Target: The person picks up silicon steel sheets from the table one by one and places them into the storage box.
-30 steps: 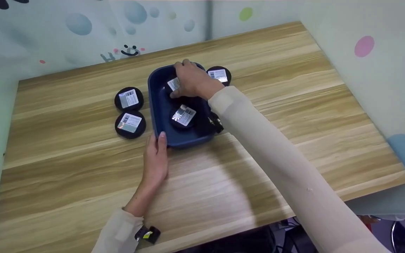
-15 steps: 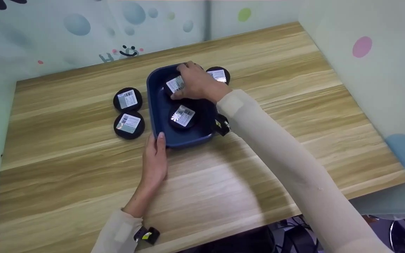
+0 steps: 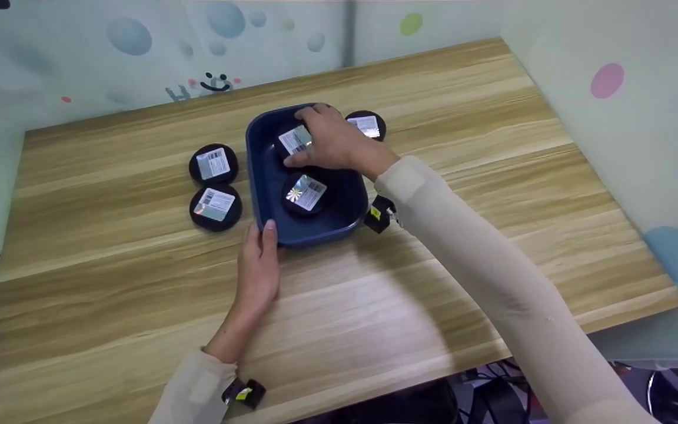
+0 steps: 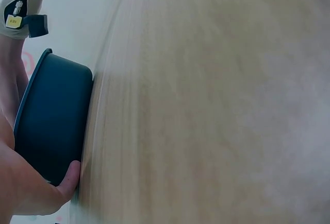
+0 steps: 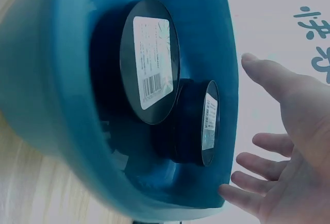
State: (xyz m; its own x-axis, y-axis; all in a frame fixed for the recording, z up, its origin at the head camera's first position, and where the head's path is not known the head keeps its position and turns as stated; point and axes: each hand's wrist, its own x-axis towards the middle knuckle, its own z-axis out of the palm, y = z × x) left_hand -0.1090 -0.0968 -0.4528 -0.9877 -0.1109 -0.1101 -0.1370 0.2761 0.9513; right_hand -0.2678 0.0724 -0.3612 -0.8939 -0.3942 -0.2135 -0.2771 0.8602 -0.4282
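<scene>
My left hand (image 3: pixel 258 268) grips the near left corner of a deep blue plastic tub (image 3: pixel 318 238), thumb up at the rim. In the left wrist view, one of its fingers presses low on the tub's outer wall (image 4: pixel 56 116). Two flat, round black tins with white barcode labels lie inside: a near tin (image 3: pixel 305 197) and a far tin (image 3: pixel 293 140). Above the far end spreads my right hand (image 3: pixel 336 138), hiding part of the far tin. The right wrist view shows the right hand's fingers apart, beside the rim and away from the tins (image 5: pixel 149 62).
On the wooden table (image 3: pixel 139 294), two similar tins stand left of the tub, a back one (image 3: pixel 213 164) and a front one (image 3: pixel 215 207). Another tin (image 3: pixel 366 125) is at the far right, partly covered by the right hand. A patterned wall (image 3: pixel 139 76) borders the back.
My right hand has drawn back a little to the right, uncovering more of the far tin. The left hand and the tub have stayed where they were.
</scene>
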